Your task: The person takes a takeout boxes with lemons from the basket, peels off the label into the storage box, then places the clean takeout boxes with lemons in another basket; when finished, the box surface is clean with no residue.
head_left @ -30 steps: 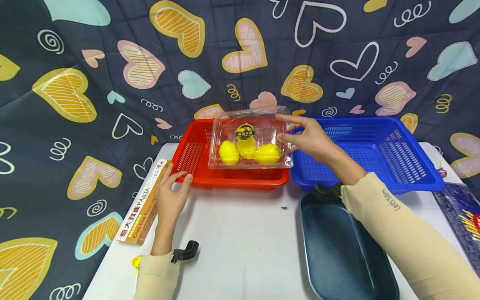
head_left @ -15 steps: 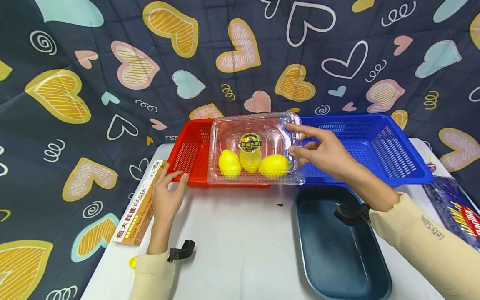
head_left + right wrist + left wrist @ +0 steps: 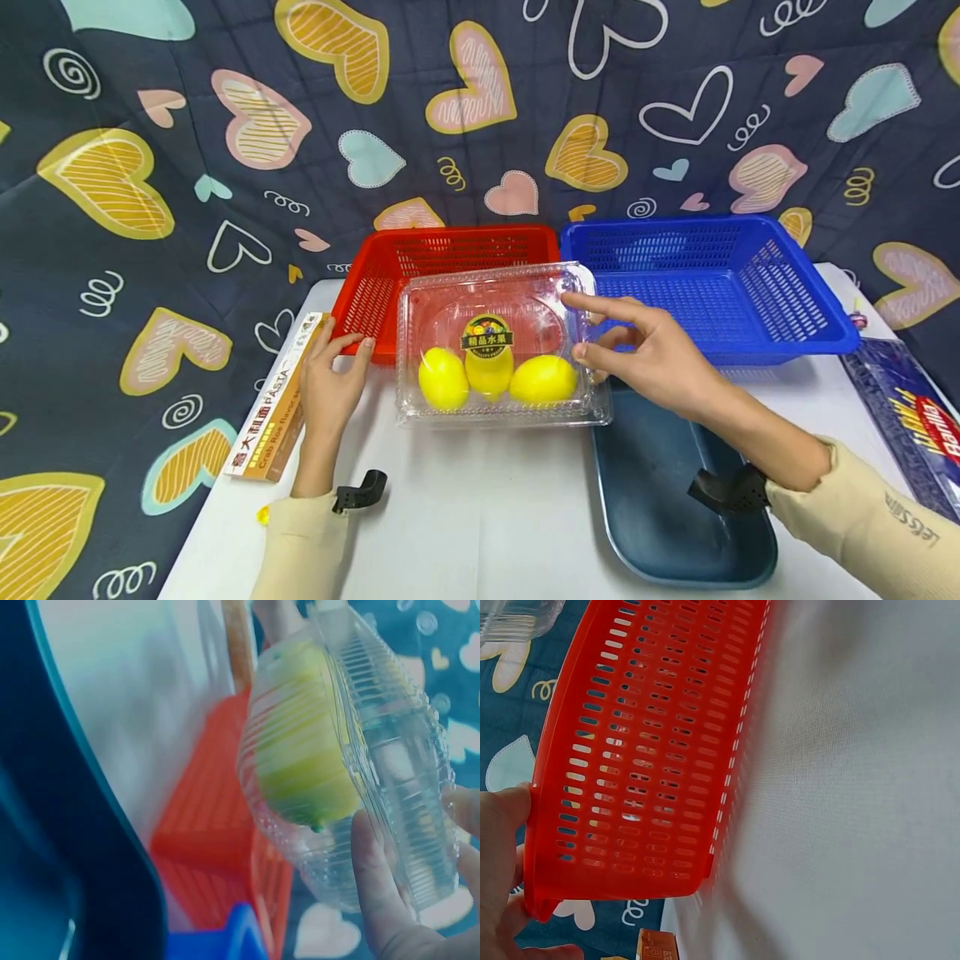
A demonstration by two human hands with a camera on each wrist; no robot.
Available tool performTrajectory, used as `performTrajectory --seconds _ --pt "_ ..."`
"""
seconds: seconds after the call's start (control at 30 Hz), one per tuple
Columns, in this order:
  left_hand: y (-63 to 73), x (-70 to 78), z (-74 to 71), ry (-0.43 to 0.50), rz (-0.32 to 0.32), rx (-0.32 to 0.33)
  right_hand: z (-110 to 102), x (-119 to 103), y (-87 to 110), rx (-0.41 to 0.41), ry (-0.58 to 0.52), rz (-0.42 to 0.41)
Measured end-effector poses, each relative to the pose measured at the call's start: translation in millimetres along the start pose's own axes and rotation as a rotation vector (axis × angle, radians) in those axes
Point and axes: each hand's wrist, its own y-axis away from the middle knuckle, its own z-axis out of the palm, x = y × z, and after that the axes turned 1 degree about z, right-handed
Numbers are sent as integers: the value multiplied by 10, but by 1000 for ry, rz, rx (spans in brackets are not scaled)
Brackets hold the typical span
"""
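Note:
My right hand (image 3: pixel 660 354) pinches the right edge of a clear plastic fruit box (image 3: pixel 536 325), thumb on the near side. Three yellow lemons (image 3: pixel 442 379) lie along the box's lower side, one partly behind a black label. The box looks closed and is held tilted in front of the red basket (image 3: pixel 367 321), covering part of it. In the right wrist view, a lemon (image 3: pixel 300 765) shows through the ribbed plastic. My left hand (image 3: pixel 330 387) grips the red basket's left front corner; the left wrist view shows the thumb and fingers about its rim (image 3: pixel 536 825).
A blue basket (image 3: pixel 720 292) stands right of the red one. In front of it is a dark blue tub (image 3: pixel 660 500), partly under my right arm. A pasta box (image 3: pixel 273 400) lies at the left, a dark blue Barilla packet (image 3: pixel 911 408) at the right. A patterned cloth hangs behind.
My right hand has brought the fruit box down and toward me, from over the red basket to its front. My left hand has stayed at the basket's corner.

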Motion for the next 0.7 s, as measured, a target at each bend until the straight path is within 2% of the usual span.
performTrajectory --seconds 0.23,0.4,0.7 --pt "-6 6 -8 -17 1 -12 191 48 187 -13 32 -23" --pt "-8 14 -11 -48 42 7 334 137 305 -48 22 -58" --pt "-15 26 -22 -45 43 -5 571 352 365 -106 0 -68"
